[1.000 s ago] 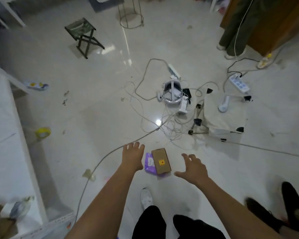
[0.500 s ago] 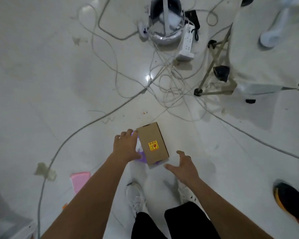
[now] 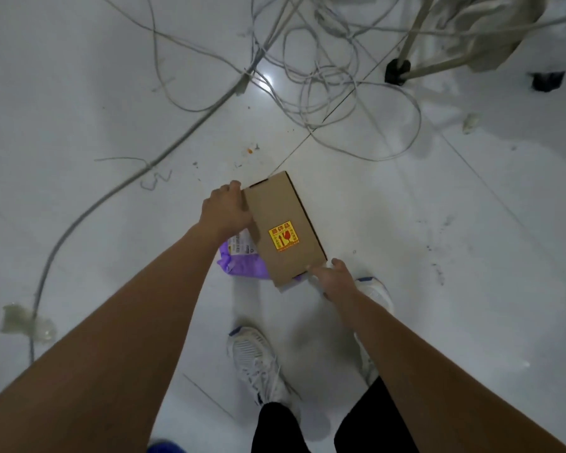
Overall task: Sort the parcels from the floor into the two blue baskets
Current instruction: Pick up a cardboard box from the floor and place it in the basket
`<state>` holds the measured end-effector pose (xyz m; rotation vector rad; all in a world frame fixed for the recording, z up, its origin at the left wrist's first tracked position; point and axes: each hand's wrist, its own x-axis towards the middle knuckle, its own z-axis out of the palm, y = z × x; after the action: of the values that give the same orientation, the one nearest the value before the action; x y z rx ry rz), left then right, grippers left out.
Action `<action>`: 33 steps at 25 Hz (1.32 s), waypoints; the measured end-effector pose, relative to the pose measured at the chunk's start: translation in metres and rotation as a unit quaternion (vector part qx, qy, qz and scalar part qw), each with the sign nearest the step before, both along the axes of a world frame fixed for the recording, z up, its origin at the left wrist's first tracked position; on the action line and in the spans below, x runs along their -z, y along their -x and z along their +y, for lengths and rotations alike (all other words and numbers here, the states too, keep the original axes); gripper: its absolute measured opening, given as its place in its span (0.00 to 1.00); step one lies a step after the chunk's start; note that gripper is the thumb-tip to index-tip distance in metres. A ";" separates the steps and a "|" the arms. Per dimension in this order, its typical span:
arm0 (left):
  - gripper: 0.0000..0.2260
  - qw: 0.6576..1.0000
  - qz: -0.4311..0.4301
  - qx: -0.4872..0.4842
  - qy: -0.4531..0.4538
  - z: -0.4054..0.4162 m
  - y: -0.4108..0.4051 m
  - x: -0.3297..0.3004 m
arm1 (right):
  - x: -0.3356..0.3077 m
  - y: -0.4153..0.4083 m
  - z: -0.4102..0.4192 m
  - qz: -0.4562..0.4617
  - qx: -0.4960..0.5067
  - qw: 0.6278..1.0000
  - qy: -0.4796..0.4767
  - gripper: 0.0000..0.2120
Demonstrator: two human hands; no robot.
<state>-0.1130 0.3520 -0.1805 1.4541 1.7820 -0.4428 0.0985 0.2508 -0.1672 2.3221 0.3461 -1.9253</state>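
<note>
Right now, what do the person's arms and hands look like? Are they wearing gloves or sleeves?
No gloves and no sleeves show. The left hand and right hand are bare, and both forearms are bare up to the picture's edge. No watch, ring or bracelet shows.

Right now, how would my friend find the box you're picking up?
Look at the white floor, just ahead of the white sneakers. Between the left hand and right hand is a brown cardboard box, lying over a purple bag. Only the box has a yellow sticker.

Matt brown cardboard box (image 3: 283,228) (glossy yellow sticker (image 3: 283,236)); crinkled purple plastic bag (image 3: 242,261); glossy floor tiles (image 3: 79,93).
</note>
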 end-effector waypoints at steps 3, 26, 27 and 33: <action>0.23 0.996 -0.060 -0.064 0.031 -0.021 -0.002 -0.003 | -0.005 0.002 -0.002 0.002 0.073 0.997 -0.017 0.19; 0.42 0.997 0.058 0.011 -0.041 -0.099 -0.019 -0.019 | -0.013 -0.026 0.012 -0.139 -0.499 0.834 -0.188 0.45; 0.46 0.990 0.077 0.094 -0.065 -0.101 -0.022 -0.020 | -0.015 -0.026 0.010 -0.154 -0.575 0.766 -0.242 0.51; 0.48 0.947 0.133 0.291 -0.037 -0.102 -0.034 0.006 | 0.027 -0.013 0.015 -0.132 -0.756 0.599 -0.229 0.64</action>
<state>-0.0792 0.2499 -0.1862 2.0556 1.5481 -0.9165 0.1113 0.2662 -0.1942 1.2112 2.0286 -0.5507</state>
